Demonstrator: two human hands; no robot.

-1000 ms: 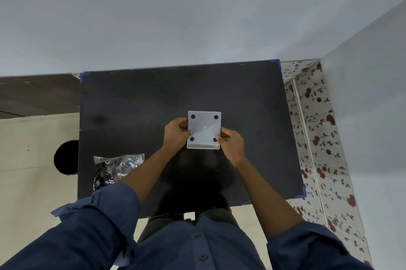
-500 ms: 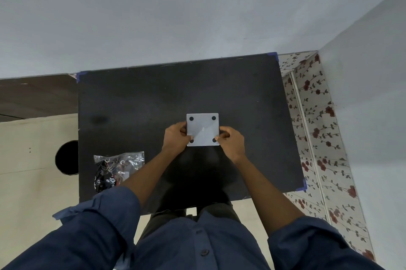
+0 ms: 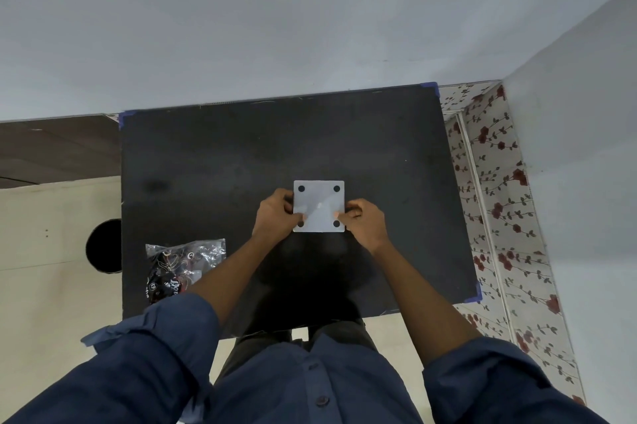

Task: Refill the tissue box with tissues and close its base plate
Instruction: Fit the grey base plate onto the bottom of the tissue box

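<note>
Only the white base plate point(image 3: 319, 205) of the tissue box shows; its body is hidden beneath, mid-table point(image 3: 241, 154). The left hand point(image 3: 275, 216) and right hand point(image 3: 363, 221) pinch its side edges, thumbs covering its near corners. A crinkled plastic packet point(image 3: 179, 266) lies by the near left corner, partly behind a sleeve point(image 3: 155, 351).

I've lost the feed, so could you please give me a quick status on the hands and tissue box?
Left hand and right hand gripping tissue box sides. Box upside down on black table, base plate up. Plastic wrapper lies apart, nothing obstructing.
</note>
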